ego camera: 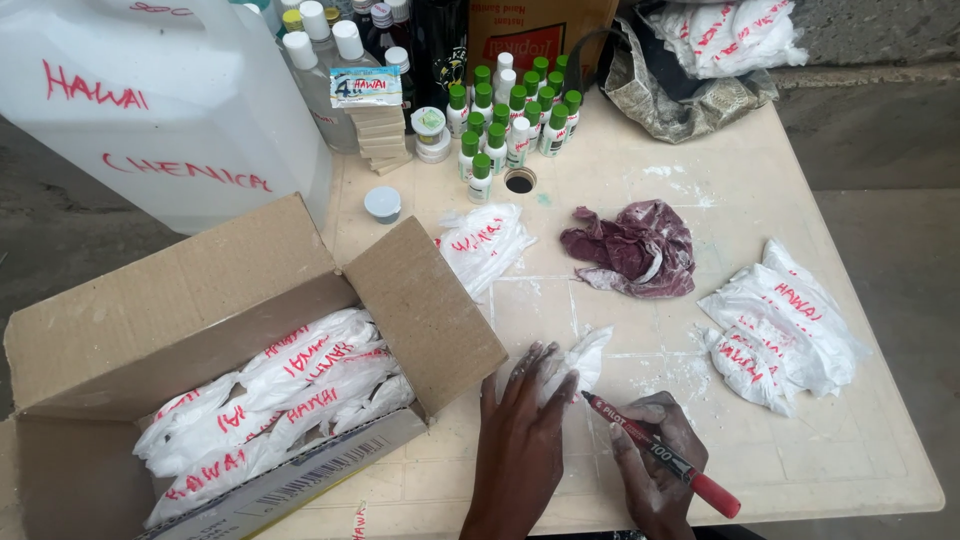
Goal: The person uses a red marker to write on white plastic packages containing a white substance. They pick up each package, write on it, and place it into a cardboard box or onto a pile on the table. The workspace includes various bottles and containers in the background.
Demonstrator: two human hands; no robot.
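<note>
Pressing flat with open fingers, your left hand (525,420) pins a small white plastic packet (570,365) on the counter (850,440), near its front edge. Your right hand (655,455) is closed around a red marker (660,455), its tip pointing up-left, just beside the packet's right side. The marker's long axis runs diagonally. A cardboard box (200,330) of marked packets lies left; a maroon rag (630,248) lies beyond.

On the pale plastic bench (850,440), the open brown cardboard box (200,330) sits at the left with written-on white plastic packets (280,400) inside. Right of it, the left hand (525,420) presses a small white plastic bag (580,360); the right hand (655,460) beside it holds a red marker pen (660,455). Behind lies a crumpled maroon cloth (635,250), small green-capped white bottles (510,120) farther back.
</note>
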